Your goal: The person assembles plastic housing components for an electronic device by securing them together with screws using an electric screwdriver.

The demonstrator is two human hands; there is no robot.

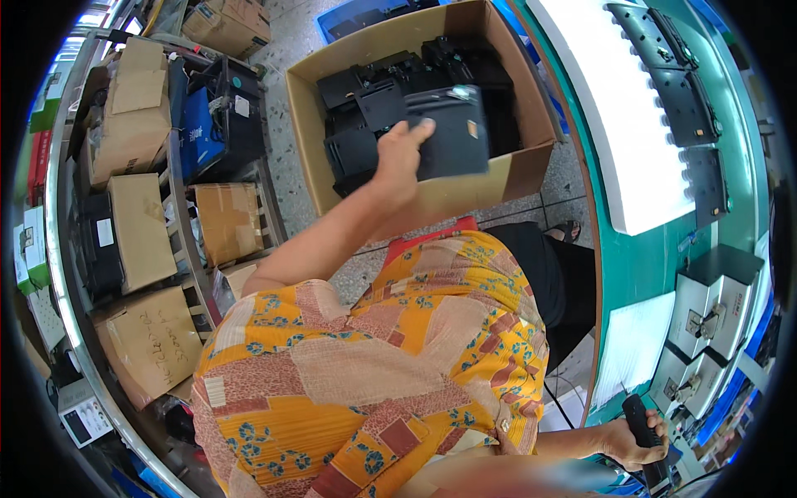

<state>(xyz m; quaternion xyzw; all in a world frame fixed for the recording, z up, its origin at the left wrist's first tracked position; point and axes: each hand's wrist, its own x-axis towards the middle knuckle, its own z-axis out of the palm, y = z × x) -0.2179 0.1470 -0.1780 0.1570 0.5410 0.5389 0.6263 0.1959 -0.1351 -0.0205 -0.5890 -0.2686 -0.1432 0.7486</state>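
My left hand (400, 158) reaches over the open cardboard box (307, 158) and grips a flat black plastic panel (452, 141) by its left edge, thumb on top. The panel is slightly blurred and has a small pale-orange mark. Beneath it in the box lie several similar black plastic parts (349, 153). At the lower right, over the green workbench (635, 270), my right hand (635, 441) is closed around a black, rod-shaped tool handle (642, 422). That tool's working end cannot be made out.
A white foam tray (618, 124) lies on the bench with several black panels (681, 104) along its right side. Silver-and-black fixtures (700, 311) stand nearer. On the left, a rack (178, 207) holds cardboard boxes (141, 232). A blue bin (349, 18) stands beyond the box.
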